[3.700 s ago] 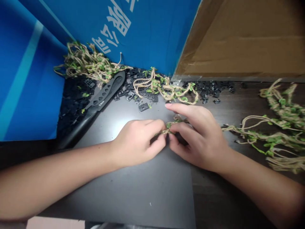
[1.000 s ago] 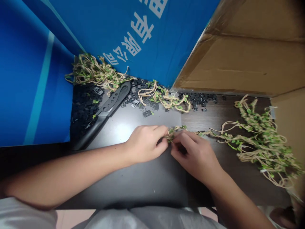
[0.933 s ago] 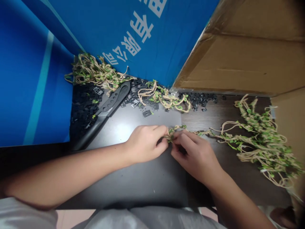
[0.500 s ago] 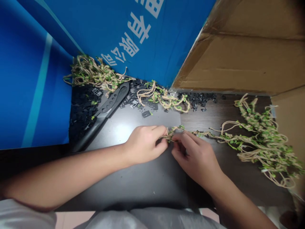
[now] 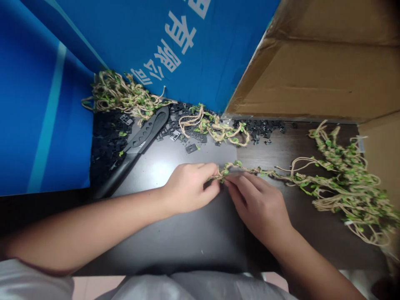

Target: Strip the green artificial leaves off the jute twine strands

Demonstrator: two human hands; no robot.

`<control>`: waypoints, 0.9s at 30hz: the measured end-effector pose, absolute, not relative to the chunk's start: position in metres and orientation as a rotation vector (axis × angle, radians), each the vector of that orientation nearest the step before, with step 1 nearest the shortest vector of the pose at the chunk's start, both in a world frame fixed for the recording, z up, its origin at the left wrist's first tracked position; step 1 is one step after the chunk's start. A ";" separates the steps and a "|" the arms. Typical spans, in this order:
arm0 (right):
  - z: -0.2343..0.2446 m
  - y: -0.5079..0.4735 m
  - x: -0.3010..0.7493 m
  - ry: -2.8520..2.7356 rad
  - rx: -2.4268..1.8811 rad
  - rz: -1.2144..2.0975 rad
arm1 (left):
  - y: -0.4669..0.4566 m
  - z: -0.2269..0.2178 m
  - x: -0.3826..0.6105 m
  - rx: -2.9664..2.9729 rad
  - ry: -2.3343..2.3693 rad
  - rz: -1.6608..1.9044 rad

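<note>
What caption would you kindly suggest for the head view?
Two hands hold leafy twine over a dark table.

Lit brightly around the centre, apparently from overhead, with white glare on the grey board (image 5: 193,233). Shadowed below the right hand (image 5: 261,204) and along the lower edge, darker still beside the blue panel (image 5: 70,146), nearly black at the top right corner. Clear mid-frame, softer and stretched toward the margins.

Lightly creased grey cloth (image 5: 193,288) is worn at the front, with a left sleeve (image 5: 34,281) matching it.
</note>
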State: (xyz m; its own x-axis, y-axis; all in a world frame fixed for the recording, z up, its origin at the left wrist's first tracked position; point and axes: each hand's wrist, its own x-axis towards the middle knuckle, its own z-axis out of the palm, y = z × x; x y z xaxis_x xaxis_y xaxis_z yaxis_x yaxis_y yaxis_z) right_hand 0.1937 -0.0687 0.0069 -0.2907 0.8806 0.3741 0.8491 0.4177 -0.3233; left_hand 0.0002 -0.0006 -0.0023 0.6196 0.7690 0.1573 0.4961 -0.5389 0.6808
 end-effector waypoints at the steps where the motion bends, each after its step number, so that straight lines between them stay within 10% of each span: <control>1: 0.007 -0.069 0.193 -2.179 -1.457 0.096 | -0.001 -0.002 0.000 2.256 0.988 0.594; 27: 0.006 -0.067 0.193 -2.118 -1.426 0.241 | 0.001 -0.006 -0.001 2.363 0.951 0.596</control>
